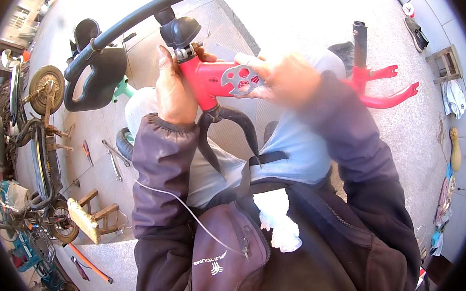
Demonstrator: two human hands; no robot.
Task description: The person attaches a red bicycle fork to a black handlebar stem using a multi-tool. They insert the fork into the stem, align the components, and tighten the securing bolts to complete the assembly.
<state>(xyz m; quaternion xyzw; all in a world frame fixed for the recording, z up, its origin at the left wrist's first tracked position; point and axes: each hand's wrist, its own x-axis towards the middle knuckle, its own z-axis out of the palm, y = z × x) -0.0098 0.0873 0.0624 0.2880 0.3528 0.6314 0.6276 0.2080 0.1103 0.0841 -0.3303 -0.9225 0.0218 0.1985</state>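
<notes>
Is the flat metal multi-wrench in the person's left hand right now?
No, the flat multi-wrench is in the right hand, pressed against the red bike frame, while the left hand grips the frame below the black stem.

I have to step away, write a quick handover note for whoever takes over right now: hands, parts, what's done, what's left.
Left hand: wrapped around the red bike frame at its head tube, steadying it over the lap.
Right hand (blurred): holding a flat grey multi-hole wrench against the frame's side.
Black handlebar stem sits in the head tube; black fork hangs below.
Second red frame piece lies on the floor to the right; spanners lie on the floor to the left.
Done: stem and fork fitted. Left: whether the clamp bolt is tight cannot be told.
</notes>
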